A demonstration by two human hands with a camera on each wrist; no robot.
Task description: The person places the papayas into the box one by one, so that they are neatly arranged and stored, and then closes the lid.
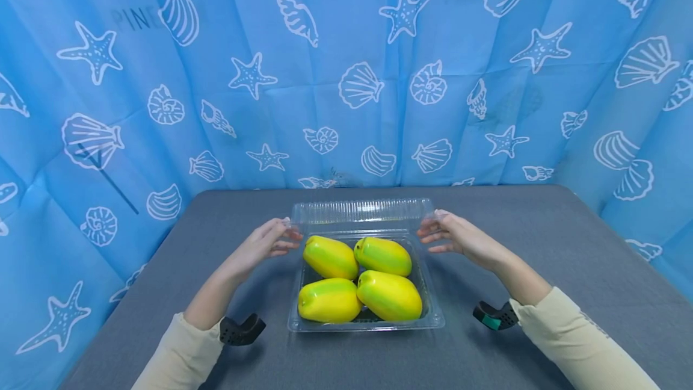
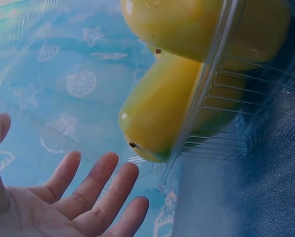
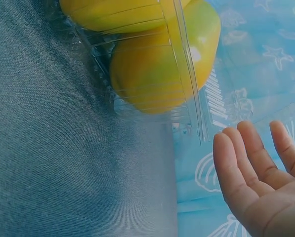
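Observation:
A clear plastic clamshell container (image 1: pixel 437 320) sits on the table with its ribbed lid (image 1: pixel 361 212) raised at the back. Several oblong yellow-green fruits, shaped like papayas (image 1: pixel 390 295), lie in its base; two of them show in the left wrist view, one with a dark stem spot (image 2: pixel 132 145). By the lid's left edge is my left hand (image 1: pixel 269 238), fingers spread and thumb up at the lid's corner. My right hand (image 1: pixel 456 235) is at the opposite edge, its fingers loosely extended. Whether either thumb touches the lid is hard to tell.
Grey cloth covers the table (image 1: pixel 514 221). Behind it hangs a blue curtain (image 1: pixel 325 113) with white shells and starfish. A black strap (image 1: pixel 242 331) is on the left wrist, and another black strap (image 1: pixel 495 316) with a green patch is on the right.

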